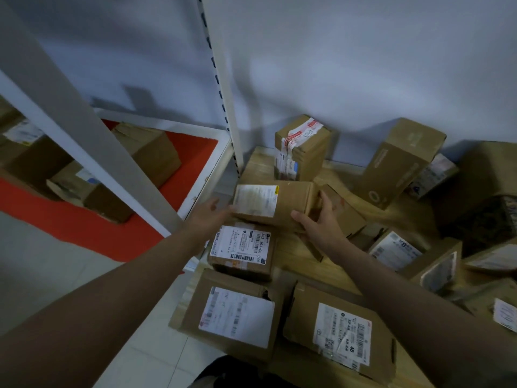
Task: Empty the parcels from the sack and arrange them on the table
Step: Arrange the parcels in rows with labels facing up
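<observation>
A flat brown parcel (291,204) with a white label lies on the wooden table (296,253) near its left edge. My left hand (208,217) touches the parcel's left end with straight fingers. My right hand (321,219) holds its right end, thumb along the near side and fingers over the far corner. Three labelled parcels lie in a row nearer me: one (243,250) just below the held parcel, one (232,312) at the table's near left, one (338,331) beside it. No sack is in view.
An upright parcel (305,147) with red-and-white tape stands at the back by the wall, and a tall carton (400,161) leans to its right. Several parcels crowd the table's right side. A white metal shelf (218,152) with boxes on red boards stands left of the table.
</observation>
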Demonstrator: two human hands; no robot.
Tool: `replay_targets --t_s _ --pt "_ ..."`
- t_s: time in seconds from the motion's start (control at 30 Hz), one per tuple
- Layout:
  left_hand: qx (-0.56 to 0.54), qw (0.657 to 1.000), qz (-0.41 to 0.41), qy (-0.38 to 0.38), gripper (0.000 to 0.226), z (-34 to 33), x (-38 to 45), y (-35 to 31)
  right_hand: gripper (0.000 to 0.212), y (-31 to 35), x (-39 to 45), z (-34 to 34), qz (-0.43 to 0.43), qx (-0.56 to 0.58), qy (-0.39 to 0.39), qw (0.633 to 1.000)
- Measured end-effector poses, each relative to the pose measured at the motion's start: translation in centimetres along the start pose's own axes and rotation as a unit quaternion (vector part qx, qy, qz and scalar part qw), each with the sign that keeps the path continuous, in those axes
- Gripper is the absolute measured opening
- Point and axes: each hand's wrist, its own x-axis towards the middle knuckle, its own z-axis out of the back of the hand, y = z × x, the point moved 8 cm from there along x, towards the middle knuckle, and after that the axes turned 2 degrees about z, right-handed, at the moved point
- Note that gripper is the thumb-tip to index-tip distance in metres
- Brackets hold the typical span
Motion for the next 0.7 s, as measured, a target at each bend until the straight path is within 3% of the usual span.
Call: replay_targets --t_s 0.2,0.33,0.5,0.6,0.7 --pt "0.123 0.989 -0.077 -0.013 0.076 -0.5 0.5 -0.4 0.09 0.0 0.9 -0.2 -0.039 0.071 -0.013 0.997" --pt "0.351 0.915 -0.197 -0.038 0.1 -1.7 1.3 -3.0 0.082 0.4 1.2 0.1 -0.049 0.071 -0.022 0.996" --pt "0.487 0.816 -0.312 0.015 0.124 -5.2 1.3 -7.2 0.082 0.4 1.2 0.2 -0.059 0.076 -0.017 0.995" --pt "0.515 0.796 -0.315 0.05 0.133 -6.5 1.9 -8.5 0.081 0.5 1.3 0.6 -0.047 0.092 -0.008 0.995" --pt "0.524 0.787 -0.322 0.055 0.134 -7.0 2.4 -9.3 0.061 0.1 1.5 1.7 -0.033 0.084 -0.001 0.996"
